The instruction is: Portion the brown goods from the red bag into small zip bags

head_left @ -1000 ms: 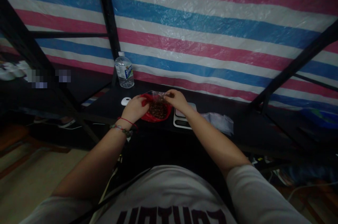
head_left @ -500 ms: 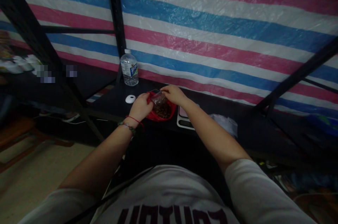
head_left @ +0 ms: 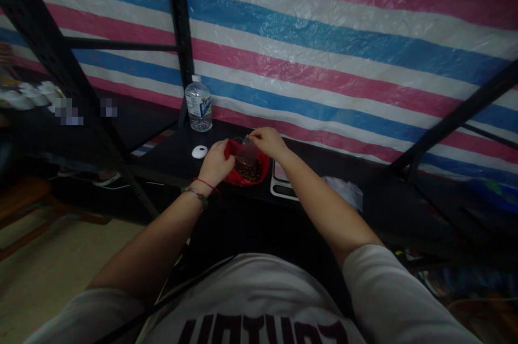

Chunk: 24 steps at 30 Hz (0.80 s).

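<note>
On the black shelf stands an open red bag point(head_left: 262, 168) with small brown pieces point(head_left: 250, 171) inside. My left hand point(head_left: 218, 162) is closed on the bag's left rim. Over the bag's opening, my right hand point(head_left: 267, 141) pinches the top of a small clear plastic bag point(head_left: 247, 152), which hangs down above the brown pieces. Whether the clear bag holds anything is too dim to tell. A white scale point(head_left: 282, 188) lies right of the red bag, partly under my right forearm.
A clear bottle point(head_left: 199, 106) stands at the back left, with a white round object point(head_left: 199, 152) in front of it. Clear plastic bags point(head_left: 346, 190) lie right of my forearm. Dark metal posts rise at both sides before a striped sheet point(head_left: 324, 68).
My right hand has risen slightly with the clear bag, which now hangs straighter and looks less full. More of the brown pieces show in the red bag. My left hand has hardly moved.
</note>
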Motion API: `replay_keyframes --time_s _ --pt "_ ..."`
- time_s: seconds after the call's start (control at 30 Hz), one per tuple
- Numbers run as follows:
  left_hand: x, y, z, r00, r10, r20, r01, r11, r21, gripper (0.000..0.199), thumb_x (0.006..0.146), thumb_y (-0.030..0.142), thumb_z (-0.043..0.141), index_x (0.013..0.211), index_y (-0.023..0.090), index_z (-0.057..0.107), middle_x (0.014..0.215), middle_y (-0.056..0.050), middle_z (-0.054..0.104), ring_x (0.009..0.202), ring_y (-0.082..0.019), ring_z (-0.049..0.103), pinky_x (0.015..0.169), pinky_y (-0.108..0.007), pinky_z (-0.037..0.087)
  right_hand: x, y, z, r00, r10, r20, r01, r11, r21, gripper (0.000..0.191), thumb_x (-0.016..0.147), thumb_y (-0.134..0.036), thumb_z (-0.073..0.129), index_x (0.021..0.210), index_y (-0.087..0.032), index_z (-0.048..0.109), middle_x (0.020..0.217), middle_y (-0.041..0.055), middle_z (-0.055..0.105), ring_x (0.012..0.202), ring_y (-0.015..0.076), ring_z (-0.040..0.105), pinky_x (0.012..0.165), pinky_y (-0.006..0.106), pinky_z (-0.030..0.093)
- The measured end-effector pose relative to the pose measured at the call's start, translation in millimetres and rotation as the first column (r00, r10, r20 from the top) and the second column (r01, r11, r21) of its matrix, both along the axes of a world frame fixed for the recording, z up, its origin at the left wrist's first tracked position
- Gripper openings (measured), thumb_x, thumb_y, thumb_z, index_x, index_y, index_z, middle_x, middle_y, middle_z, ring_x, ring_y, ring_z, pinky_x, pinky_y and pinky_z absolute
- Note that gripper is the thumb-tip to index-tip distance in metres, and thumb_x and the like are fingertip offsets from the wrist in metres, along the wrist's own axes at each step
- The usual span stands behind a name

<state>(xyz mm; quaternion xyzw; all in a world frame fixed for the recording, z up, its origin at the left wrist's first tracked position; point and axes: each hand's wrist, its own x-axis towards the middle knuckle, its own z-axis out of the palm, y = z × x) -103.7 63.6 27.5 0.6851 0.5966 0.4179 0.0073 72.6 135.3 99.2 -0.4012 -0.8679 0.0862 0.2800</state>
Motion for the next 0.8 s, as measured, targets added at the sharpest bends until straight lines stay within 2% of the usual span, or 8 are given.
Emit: replay_keyframes --time_s 0.17,0.27,0.33,0.47,0.6,0.8 --pt "1 0 -2.5 0.999 0.016 -0.050 -0.015 1.000 0.020 0.054 0.077 0.023 0.052 0.128 0.007 0.052 0.129 -0.018 0.055 0.123 -0.028 0.050 0.107 -0.041 0.038 0 -1 -2.6 0.999 -0.038 -0.029 0.036 0.997 -0.073 0.017 0.081 -0.022 0.058 0.082 -0.015 0.073 0.079 0.0052 0.070 0.072 0.0159 0.061 0.071 0.027 0.044" --pt "2 -3 -0.6 0.992 0.077 -0.095 -0.071 0.995 0.067 0.057 0.077 0.028 0.057 0.130 0.007 0.051 0.142 -0.021 0.042 0.130 -0.033 0.041 0.109 -0.045 0.034 0 0 -5.6 0.999 0.020 -0.044 -0.023 0.996 -0.088 0.015 0.081 -0.020 0.056 0.082 -0.014 0.070 0.078 0.0040 0.068 0.070 0.0147 0.059 0.071 0.026 0.043" --pt "3 -7 2.4 0.990 0.061 -0.123 -0.052 0.996 0.078 0.058 0.078 0.032 0.058 0.132 0.011 0.050 0.146 -0.018 0.039 0.133 -0.034 0.037 0.109 -0.048 0.031 0 1 -8.6 0.993 0.090 -0.080 -0.099 0.989 -0.108 0.016 0.080 -0.015 0.054 0.086 -0.015 0.068 0.080 0.0027 0.068 0.073 0.0139 0.059 0.072 0.025 0.043" --pt "11 -13 7.5 0.987 -0.061 -0.150 0.061 0.998 -0.005 0.061 0.081 0.032 0.058 0.138 0.020 0.043 0.133 -0.012 0.056 0.127 -0.031 0.045 0.108 -0.051 0.027 -1 -1 -13.6 0.956 0.222 -0.190 -0.251 0.957 -0.144 0.023 0.077 -0.009 0.052 0.095 -0.016 0.065 0.089 0.0022 0.068 0.081 0.0142 0.060 0.076 0.027 0.045" --pt "16 -13 7.2 0.990 -0.094 -0.103 0.087 0.994 -0.070 0.057 0.082 0.025 0.056 0.138 0.021 0.043 0.108 -0.007 0.070 0.114 -0.029 0.056 0.108 -0.053 0.022 0 -7 -12.3 0.923 0.298 -0.243 -0.352 0.909 -0.222 0.025 0.078 -0.012 0.056 0.101 -0.016 0.066 0.094 0.0034 0.068 0.084 0.0149 0.061 0.078 0.028 0.047" --pt "16 -12 6.9 0.996 -0.057 -0.065 0.054 0.997 -0.054 0.042 0.083 0.022 0.054 0.126 0.022 0.053 0.098 -0.005 0.072 0.110 -0.028 0.058 0.106 -0.050 0.023 6 -9 -6.1 0.963 0.265 -0.049 -0.268 0.924 -0.272 0.024 0.074 -0.016 0.064 0.097 -0.015 0.072 0.089 0.0050 0.071 0.079 0.0156 0.062 0.075 0.028 0.046"
